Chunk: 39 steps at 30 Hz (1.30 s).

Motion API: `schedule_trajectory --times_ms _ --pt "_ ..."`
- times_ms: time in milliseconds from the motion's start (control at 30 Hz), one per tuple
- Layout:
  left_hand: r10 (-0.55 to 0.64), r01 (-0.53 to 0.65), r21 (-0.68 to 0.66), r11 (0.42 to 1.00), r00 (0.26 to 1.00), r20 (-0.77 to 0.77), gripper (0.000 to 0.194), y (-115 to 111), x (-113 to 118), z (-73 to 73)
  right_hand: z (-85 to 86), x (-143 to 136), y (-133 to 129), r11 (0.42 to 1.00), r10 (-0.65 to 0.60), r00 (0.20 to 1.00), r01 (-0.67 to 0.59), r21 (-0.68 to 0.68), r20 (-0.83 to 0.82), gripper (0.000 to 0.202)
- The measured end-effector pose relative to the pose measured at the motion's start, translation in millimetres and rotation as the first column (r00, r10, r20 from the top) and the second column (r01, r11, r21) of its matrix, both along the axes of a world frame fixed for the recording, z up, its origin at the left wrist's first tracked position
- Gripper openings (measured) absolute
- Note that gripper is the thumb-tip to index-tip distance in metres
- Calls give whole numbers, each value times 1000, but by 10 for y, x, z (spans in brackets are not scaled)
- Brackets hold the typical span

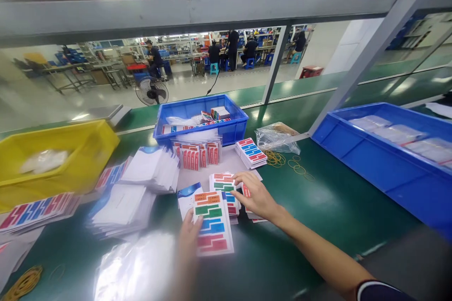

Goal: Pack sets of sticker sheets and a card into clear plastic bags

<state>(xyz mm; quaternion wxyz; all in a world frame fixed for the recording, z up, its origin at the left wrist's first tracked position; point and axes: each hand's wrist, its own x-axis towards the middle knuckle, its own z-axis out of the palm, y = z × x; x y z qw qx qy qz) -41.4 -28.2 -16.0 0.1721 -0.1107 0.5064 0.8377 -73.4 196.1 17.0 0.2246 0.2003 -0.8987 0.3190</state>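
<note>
With left hand [189,233], pinches a printed card [213,224] and, with right hand [260,198], grip unclear, reaches the card stack [223,188], risking a double pick from clinging sheets.

The person is wearing a dark, navy-looking right sleeve [383,293], its curved edge carrying a thin pale stripe [376,283]. The right forearm [326,254] and right hand [257,196] are showing bare and slender. The left hand [190,231] is also showing bare, its outline blurring toward the wrist.
</note>
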Motion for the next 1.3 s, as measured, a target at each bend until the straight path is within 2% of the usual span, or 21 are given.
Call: schedule_trajectory --times_ms 67,167,300,400,500,733,967,1100,1300 --pt "40 -40 -27 999 999 4 69 -16 -11 5 -40 35 243 995 -5 999 1 103 33 26" --pt "77 -76 -47 996 997 19 70 -19 -16 -10 -125 120 594 958 -10 980 -48 284 199 43" --pt "54 -51 -68 996 997 47 69 -2 -7 -40 -226 223 833 920 -62 898 -118 373 435 63" --pt "45 -41 -86 995 998 50 66 6 -11 -62 -265 251 854 918 -53 867 -153 366 496 66" --pt "48 -45 -84 995 998 31 64 10 -24 -81 -277 250 844 926 -26 878 -158 342 478 62" --pt "44 -41 -111 993 999 24 60 28 -16 -89 -274 227 848 929 -18 903 -143 341 428 38" --pt "32 -27 -115 993 999 41 61 36 -11 -66 -251 234 851 908 -111 874 -104 406 472 41" --pt "17 -11 -107 994 999 47 62 38 -10 -43 -261 232 836 909 -101 868 -118 399 487 53" --pt "32 -24 -99 995 996 86 61 33 -1 -47 -320 215 829 898 -88 901 -113 425 425 43"
